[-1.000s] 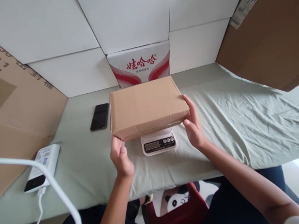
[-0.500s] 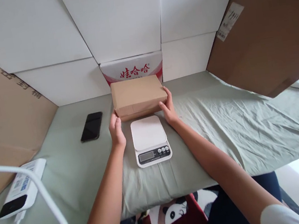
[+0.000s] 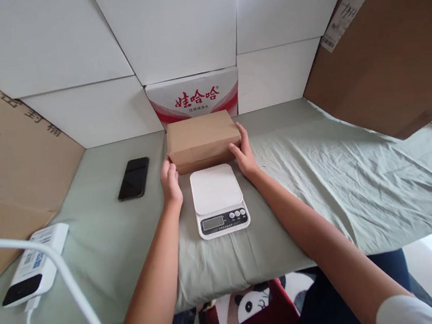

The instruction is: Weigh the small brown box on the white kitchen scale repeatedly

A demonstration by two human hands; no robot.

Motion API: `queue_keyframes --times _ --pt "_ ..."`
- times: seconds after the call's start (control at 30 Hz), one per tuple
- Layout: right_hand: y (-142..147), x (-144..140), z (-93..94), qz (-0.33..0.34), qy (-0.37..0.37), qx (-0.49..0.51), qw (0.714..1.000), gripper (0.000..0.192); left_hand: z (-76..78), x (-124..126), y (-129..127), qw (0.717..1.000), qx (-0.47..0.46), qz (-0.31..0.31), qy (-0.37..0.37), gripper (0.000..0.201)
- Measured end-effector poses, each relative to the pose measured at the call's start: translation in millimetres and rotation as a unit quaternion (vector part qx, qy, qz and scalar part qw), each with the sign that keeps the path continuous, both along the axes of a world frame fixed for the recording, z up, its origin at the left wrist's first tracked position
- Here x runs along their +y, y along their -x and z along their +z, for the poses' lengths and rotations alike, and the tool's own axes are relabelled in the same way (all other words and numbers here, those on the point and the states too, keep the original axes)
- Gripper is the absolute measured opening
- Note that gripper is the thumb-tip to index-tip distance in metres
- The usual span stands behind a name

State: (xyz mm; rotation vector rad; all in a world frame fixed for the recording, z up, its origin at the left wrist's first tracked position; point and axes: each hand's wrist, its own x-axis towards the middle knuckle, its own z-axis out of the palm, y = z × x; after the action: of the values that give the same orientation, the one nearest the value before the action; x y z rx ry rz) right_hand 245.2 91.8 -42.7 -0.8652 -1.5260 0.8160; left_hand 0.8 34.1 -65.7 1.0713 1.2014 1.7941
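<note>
Nearest the counter's front edge (image 3: 232,273), under the green sheet (image 3: 344,180): lying flat and bare, white kitchen scale (image 3: 217,197), display facing the body. Just beyond, flanking the scale: left hand (image 3: 171,182) pressing, fingers together, against the near left corner of the brown cardboard box (image 3: 202,138); right hand (image 3: 244,152) cupping, fingers together, the box's right end. Resting on the sheet right behind the scale, that box, backing onto a red-and-white carton (image 3: 193,96). Off to the left: lying apart, black phone (image 3: 134,178); nearer, white power bank (image 3: 36,263) with cable (image 3: 77,291).
</note>
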Motion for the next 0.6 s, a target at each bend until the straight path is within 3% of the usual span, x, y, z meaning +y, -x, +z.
queue_keyframes --times 0.17,0.3,0.47,0.6 --pt "-2.7 -0.9 -2.9 -0.017 0.058 0.064 0.996 0.097 13.0 -6.0 13.0 0.997 -0.050 0.060 -0.020 0.069" --pt "-4.9 1.2 -6.4 -0.011 0.086 0.083 0.993 0.089 11.6 -7.3 17.6 0.996 -0.046 0.069 -0.012 0.071" --pt "-3.0 2.4 -5.0 0.030 0.072 0.078 0.994 0.091 0.6 -4.5 13.0 0.999 -0.016 0.029 0.023 0.072" --pt "-1.6 2.0 -3.1 0.008 0.046 0.035 0.998 0.097 -2.7 -4.0 10.6 0.999 0.046 -0.020 0.009 0.064"
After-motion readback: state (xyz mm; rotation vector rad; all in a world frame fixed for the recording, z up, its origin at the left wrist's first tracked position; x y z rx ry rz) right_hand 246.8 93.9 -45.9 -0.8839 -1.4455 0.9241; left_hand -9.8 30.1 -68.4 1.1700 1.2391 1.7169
